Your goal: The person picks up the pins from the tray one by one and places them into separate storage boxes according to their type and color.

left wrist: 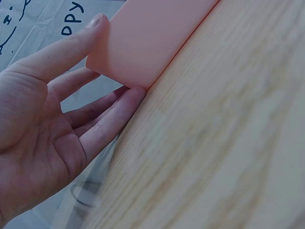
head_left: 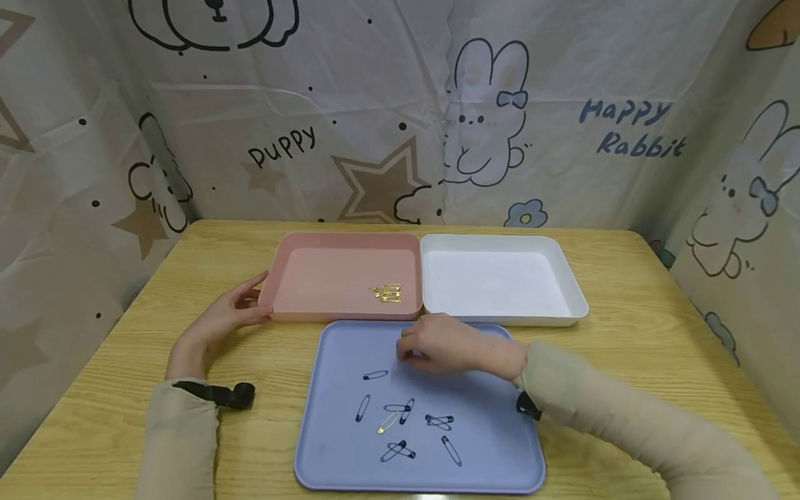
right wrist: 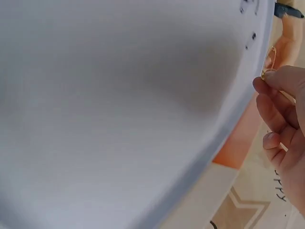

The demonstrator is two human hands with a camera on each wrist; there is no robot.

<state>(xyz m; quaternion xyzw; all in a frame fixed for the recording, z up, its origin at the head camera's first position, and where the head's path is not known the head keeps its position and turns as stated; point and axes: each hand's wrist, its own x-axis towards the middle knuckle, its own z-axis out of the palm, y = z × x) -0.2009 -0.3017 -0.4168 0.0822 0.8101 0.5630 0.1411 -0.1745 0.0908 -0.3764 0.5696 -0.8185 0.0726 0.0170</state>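
Note:
Between thumb and index finger, my right hand (head_left: 445,344) pinches a gold safety pin (right wrist: 263,75), seen in the right wrist view. In the head view this hand hovers over the far part of the blue tray (head_left: 309,437). Several black safety pins (head_left: 451,451) lie spread on that tray, some crossing each other, with one gold pin (head_left: 388,423) among them. My left hand (head_left: 219,321) rests against the left end of the pink tray (head_left: 325,271), thumb and fairly straight fingers touching its near corner. Several gold safety pins (head_left: 389,294) lie grouped inside the pink tray, at its right.
A white tray (head_left: 500,278) stands right beside the pink one, both behind the blue tray. All three are on a wooden table (head_left: 625,361). A printed cloth (head_left: 350,83) hangs at the back and sides.

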